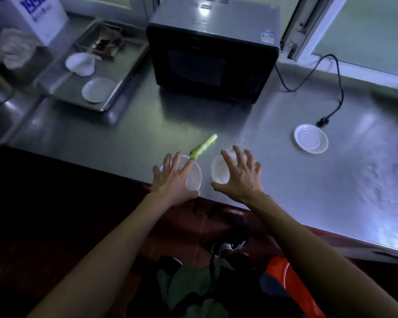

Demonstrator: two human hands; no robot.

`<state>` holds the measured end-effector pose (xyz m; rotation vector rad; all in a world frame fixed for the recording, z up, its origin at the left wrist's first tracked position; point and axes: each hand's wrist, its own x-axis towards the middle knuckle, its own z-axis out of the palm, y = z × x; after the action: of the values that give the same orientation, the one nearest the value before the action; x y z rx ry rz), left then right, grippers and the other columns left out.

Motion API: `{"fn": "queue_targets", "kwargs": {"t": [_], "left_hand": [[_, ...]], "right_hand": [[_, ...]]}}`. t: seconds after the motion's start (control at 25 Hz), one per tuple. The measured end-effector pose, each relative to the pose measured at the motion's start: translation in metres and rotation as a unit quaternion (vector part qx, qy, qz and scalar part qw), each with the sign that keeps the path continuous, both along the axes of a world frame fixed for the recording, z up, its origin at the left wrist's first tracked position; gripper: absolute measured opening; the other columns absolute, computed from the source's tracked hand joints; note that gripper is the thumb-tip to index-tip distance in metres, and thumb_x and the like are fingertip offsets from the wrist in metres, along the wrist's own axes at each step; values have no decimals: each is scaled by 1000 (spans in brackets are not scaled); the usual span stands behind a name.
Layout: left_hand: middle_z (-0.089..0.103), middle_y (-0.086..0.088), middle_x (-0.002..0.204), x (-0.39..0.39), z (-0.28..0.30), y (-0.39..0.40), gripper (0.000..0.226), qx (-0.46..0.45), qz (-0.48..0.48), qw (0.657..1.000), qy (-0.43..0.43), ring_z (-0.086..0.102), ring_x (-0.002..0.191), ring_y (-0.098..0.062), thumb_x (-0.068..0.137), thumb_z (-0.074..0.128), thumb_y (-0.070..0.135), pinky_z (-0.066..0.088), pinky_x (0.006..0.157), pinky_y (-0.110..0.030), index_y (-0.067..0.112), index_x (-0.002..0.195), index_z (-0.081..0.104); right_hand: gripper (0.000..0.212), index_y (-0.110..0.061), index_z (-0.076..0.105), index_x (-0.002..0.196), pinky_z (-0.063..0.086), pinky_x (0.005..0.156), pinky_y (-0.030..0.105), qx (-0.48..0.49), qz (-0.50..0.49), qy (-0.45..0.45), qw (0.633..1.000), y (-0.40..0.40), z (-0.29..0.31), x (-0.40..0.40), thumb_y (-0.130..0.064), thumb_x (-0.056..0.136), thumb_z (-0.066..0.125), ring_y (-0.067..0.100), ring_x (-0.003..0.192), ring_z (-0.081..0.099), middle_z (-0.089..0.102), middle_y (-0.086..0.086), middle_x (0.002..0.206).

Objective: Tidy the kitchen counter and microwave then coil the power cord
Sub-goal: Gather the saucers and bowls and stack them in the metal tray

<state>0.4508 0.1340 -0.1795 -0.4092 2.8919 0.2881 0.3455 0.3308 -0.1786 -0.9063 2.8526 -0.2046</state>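
Two white bowls stand near the front edge of the steel counter [308, 191]. My left hand [172, 177] is spread over the left bowl [194, 177], fingers straight. Over the right bowl [218, 172] my right hand [241, 175] hovers with fingers spread and slightly bent; whether either hand touches its bowl is unclear. A green vegetable stalk [203, 146] lies just behind the left bowl. The black microwave [213, 61] sits at the back with its door closed. Its black power cord [338, 88] trails right, the plug lying loose beside a white saucer [310, 142].
A steel tray [62, 87] at the back left holds a white cup [81, 64], a white dish [98, 90] and dark items. A white box [39, 17] and crumpled cloth [14, 49] stand further left. Window frames line the back right. An orange object [290, 278] lies on the floor.
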Motion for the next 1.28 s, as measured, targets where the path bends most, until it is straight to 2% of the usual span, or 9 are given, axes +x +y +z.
{"fn": "queue_targets", "kwargs": {"t": [0.24, 0.52, 0.64, 0.96, 1.28], "left_hand": [[8, -3, 156, 89, 9, -83, 102, -6, 102, 995, 22, 10, 144, -33, 62, 56, 81, 27, 105, -63, 41, 146, 15], [9, -5, 156, 139, 6, -155, 105, -12, 198, 979, 38, 9, 145, -34, 61, 56, 83, 27, 107, -61, 41, 148, 14], [10, -4, 156, 147, 2, -186, 105, -16, 219, 975, 31, 8, 145, -33, 62, 59, 81, 29, 107, -60, 39, 148, 17], [7, -3, 156, 155, 7, -297, 105, -39, 264, 963, -17, 4, 145, -31, 65, 54, 84, 27, 106, -59, 39, 150, 13], [0, -3, 161, 136, 25, -374, 106, -31, 287, 956, -48, -2, 148, -30, 68, 58, 81, 20, 110, -61, 40, 152, 9]], "right_hand": [[107, -37, 14, 150, 27, 106, 64, -10, 95, 16, 995, -97, 19, 45, -78, 62, 60, 39, 144, 12, 9, 5, 161], [105, -37, 19, 150, 29, 106, 63, -12, 183, 16, 983, -197, 18, 73, -77, 63, 62, 38, 144, 15, 12, 4, 161], [103, -36, 22, 151, 29, 104, 62, -25, 204, 8, 979, -237, 14, 75, -77, 63, 58, 39, 143, 16, 15, 5, 160], [102, -36, 24, 151, 26, 108, 62, -25, 228, -38, 973, -361, 3, 51, -72, 66, 67, 37, 146, 12, 13, 2, 162], [100, -37, 28, 149, 29, 105, 62, -57, 222, -62, 971, -433, 10, 24, -73, 63, 67, 36, 143, 18, 18, 0, 160]]}}
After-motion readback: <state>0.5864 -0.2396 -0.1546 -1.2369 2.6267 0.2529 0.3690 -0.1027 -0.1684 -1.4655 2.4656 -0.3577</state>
